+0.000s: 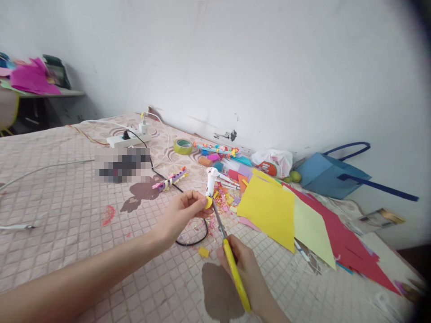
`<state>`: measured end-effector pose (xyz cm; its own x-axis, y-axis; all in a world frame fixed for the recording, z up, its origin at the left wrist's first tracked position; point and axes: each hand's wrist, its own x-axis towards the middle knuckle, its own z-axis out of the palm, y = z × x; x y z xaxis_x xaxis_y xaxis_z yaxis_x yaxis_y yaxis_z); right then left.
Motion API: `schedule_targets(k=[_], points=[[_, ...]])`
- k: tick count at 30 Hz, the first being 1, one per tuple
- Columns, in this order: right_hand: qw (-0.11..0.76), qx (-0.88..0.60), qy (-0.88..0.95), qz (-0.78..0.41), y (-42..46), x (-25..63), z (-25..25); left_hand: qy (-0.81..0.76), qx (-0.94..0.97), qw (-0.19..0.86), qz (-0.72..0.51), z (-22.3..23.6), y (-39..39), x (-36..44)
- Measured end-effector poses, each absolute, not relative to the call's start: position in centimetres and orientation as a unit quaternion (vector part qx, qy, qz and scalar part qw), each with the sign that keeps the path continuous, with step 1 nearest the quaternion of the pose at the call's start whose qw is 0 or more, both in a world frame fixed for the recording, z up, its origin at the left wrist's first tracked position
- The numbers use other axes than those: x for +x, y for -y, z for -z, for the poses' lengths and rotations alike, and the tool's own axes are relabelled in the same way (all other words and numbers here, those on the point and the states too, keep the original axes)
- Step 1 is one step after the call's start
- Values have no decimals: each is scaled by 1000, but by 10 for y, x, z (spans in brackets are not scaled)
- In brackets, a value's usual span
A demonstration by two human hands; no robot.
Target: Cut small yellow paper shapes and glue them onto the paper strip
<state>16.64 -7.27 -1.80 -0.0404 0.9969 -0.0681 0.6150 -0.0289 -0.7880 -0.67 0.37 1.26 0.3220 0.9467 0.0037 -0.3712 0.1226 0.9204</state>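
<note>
My left hand [183, 213] pinches a small yellow paper piece [208, 202] with a rounded edge between thumb and fingers. Yellow-handled scissors [232, 264] are in my right hand [244, 264], with the blades pointing up and left to the paper's edge. How far apart the blades are is hard to see. Just behind the paper a white glue gun [211, 181] stands with its black cord [191, 244] looping on the cloth. Paper scraps [224, 199] lie scattered beside it, and a yellow scrap [203, 252] lies below my left hand.
Yellow paper [269, 208] and red paper [332, 224] sheets spread to the right, before a blue bag [332, 175]. Decorated sticks [170, 181], a tape roll [182, 146] and a power strip [126, 141] lie further back, near the wall. The checked cloth [67, 193] covers the surface.
</note>
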Motion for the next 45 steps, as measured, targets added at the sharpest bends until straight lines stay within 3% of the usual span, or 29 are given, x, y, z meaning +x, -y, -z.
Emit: schedule_targets(k=[20, 45], points=[[278, -596, 631, -413, 75, 167, 2, -318, 496, 668, -454, -20, -10, -13], [287, -597, 629, -407, 71, 173, 8, -314, 504, 669, -447, -21, -12, -15]])
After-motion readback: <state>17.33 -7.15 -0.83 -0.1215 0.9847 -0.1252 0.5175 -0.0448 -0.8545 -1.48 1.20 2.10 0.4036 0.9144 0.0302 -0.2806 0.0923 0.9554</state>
